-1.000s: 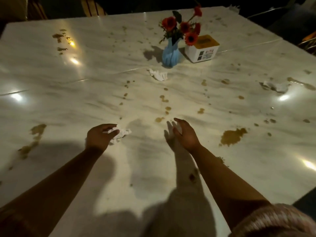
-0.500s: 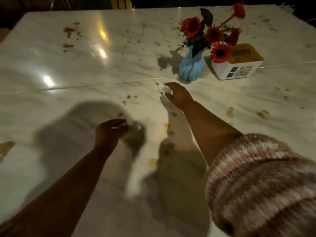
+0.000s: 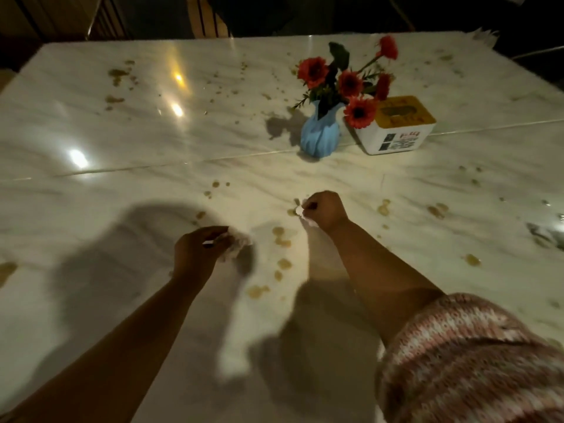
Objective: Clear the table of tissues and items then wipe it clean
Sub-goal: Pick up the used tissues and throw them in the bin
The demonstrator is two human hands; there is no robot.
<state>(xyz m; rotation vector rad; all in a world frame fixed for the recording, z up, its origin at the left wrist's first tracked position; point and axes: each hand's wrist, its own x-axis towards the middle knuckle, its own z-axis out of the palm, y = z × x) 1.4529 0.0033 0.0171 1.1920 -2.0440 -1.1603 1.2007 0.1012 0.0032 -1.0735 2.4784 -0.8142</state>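
Observation:
My left hand (image 3: 200, 250) holds a crumpled white tissue (image 3: 239, 244) just above the white marble table (image 3: 122, 141). To its right, my right hand (image 3: 325, 210) is curled round a second crumpled tissue (image 3: 302, 212), of which only a small white bit shows at the fingers. Brown spill stains (image 3: 282, 239) dot the tabletop between and around both hands. Another crumpled tissue (image 3: 546, 235) lies at the right edge of the view.
A blue vase with red flowers (image 3: 320, 137) stands behind my right hand, beside a white box with a yellow lid (image 3: 396, 128). More brown stains (image 3: 117, 76) mark the far left of the table. Dark chairs (image 3: 207, 16) stand beyond the far edge.
My right hand reached forward to the tissue near the vase, closed on it and has drawn back toward me with it. My left hand kept hold of its tissue.

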